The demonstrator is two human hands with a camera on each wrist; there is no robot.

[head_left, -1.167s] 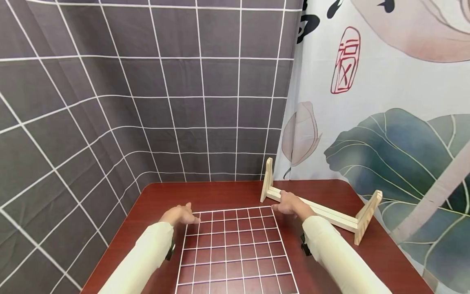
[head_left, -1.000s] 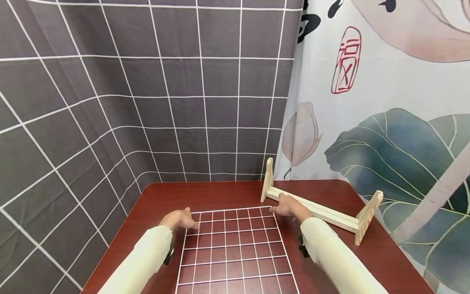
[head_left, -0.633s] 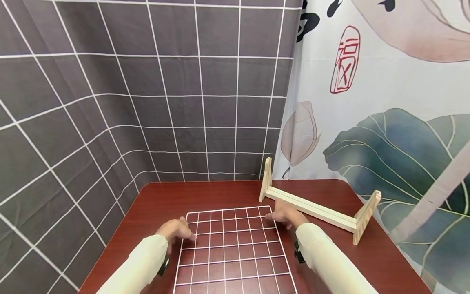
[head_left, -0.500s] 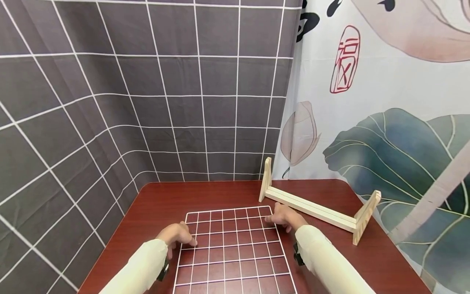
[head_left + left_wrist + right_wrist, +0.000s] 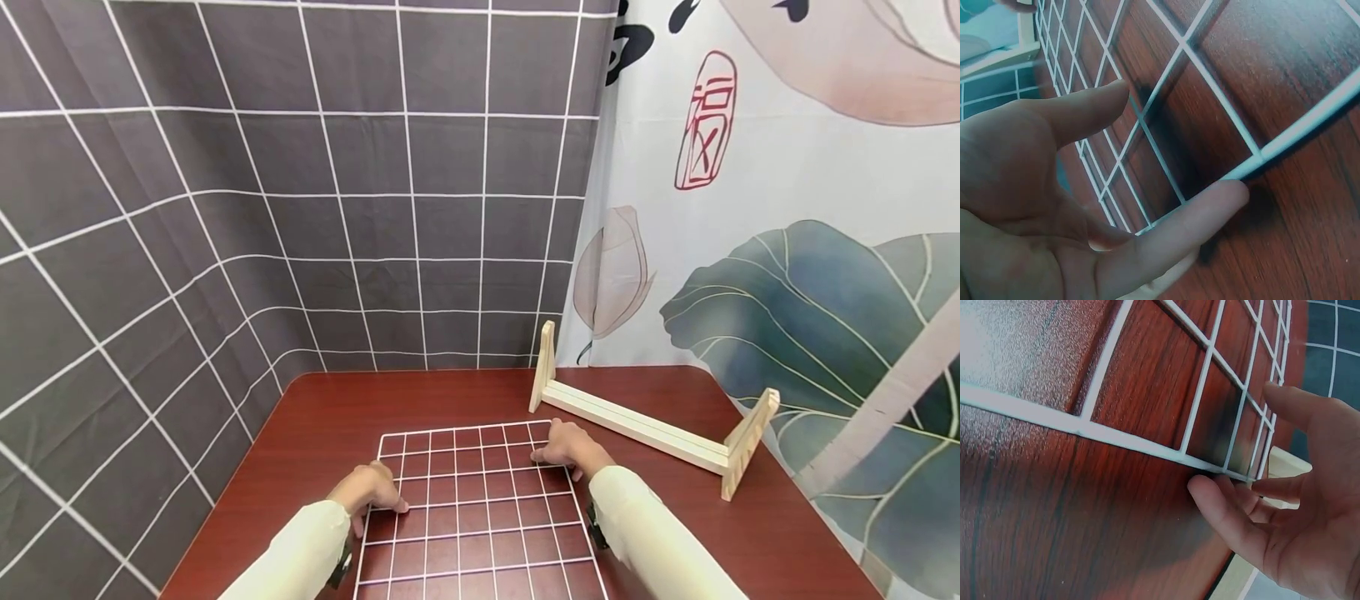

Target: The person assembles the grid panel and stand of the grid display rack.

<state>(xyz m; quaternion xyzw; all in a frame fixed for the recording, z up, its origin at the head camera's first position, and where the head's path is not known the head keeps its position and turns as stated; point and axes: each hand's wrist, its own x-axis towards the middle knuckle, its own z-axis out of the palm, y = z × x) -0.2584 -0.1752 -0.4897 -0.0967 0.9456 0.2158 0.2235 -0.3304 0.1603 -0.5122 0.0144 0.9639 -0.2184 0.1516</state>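
Head view shows a white wire grid panel (image 5: 472, 508) lying flat on a reddish-brown wood-grain surface (image 5: 330, 417), its thin rods crossing to form square cells. The left hand (image 5: 369, 490) sits at the panel's left edge, near the far corner, and the right hand (image 5: 564, 446) at the far right corner.

Left wrist view shows the left hand's fingers (image 5: 1172, 234) curled around the outer rod of the panel (image 5: 1147, 131): a fingertip touches the smooth white border wire from outside while the thumb arches over the cells, so the grip half encloses the edge. Right wrist view shows the right hand (image 5: 1297, 506) in the same way, one fingertip tucked against the border rod of the panel (image 5: 1204, 381), the thumb raised above it, the fingers bent around the edge.

Beyond the right hand stands a pale, unfinished wooden rack (image 5: 637, 425), two long flat slats joined by angled end pieces, set diagonally on the surface. Behind hang a dark grey cloth with white grid lines (image 5: 225, 208) and a printed leaf backdrop (image 5: 787, 250).
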